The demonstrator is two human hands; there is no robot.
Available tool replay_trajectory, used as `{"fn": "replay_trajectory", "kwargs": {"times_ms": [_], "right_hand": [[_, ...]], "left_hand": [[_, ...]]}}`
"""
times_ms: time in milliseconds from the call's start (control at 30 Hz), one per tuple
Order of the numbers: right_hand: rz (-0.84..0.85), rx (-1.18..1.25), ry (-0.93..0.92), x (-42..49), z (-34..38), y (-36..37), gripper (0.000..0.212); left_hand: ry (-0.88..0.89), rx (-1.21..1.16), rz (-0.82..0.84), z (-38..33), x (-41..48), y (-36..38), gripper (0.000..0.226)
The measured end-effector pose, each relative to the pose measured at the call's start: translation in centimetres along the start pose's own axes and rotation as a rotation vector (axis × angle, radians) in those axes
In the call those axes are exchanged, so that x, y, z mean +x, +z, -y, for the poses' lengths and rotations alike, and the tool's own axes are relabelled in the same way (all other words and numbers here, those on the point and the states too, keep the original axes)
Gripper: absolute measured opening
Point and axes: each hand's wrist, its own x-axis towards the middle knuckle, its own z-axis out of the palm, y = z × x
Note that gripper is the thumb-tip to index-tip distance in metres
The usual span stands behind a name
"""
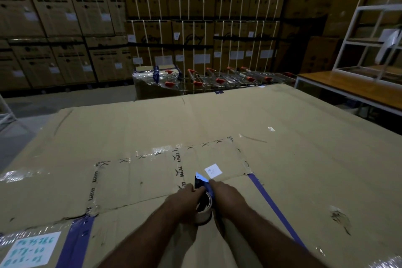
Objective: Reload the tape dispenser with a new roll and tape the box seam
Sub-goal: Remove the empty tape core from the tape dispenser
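I hold the tape dispenser (199, 183) with both hands, left hand (186, 200) and right hand (226, 193) curled around it, low on the box (282, 159). The roll (205, 212) looks loaded. The seam (141, 202) beside it still needs taping, I judge.

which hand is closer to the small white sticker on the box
Right. The right hand sits just below the small white sticker; the left hand is farther down-left.
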Motion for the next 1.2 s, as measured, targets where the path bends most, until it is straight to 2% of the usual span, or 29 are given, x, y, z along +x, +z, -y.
{"fn": "replay_trajectory", "kwargs": {"times_ms": [100, 267, 400, 633, 1200], "right_hand": [[-0.007, -0.065, 0.008, 0.3, -0.1, 0.0, 0.03], [-0.023, -0.133, 0.053, 0.7, 0.0, 0.3, 0.024], [-0.041, -0.165, 0.063, 1.1, 0.1, 0.5, 0.023], [-0.072, -0.175, 0.049, 0.9, 0.3, 0.1, 0.023], [-0.107, -0.193, -0.01, 0.2, 0.2, 0.0, 0.022]], "left_hand": [[-0.035, -0.059, -0.025, -1.1, 0.0, 0.3, 0.094], [-0.034, -0.066, -0.123, -1.4, -0.1, 0.2, 0.069], [0.0, -0.083, -0.163, -1.0, 0.1, -0.6, 0.062], [0.015, -0.086, -0.128, -0.8, 0.1, -1.5, 0.067], [-0.005, -0.218, -0.205, -0.9, -1.9, -1.9, 0.074]]}}
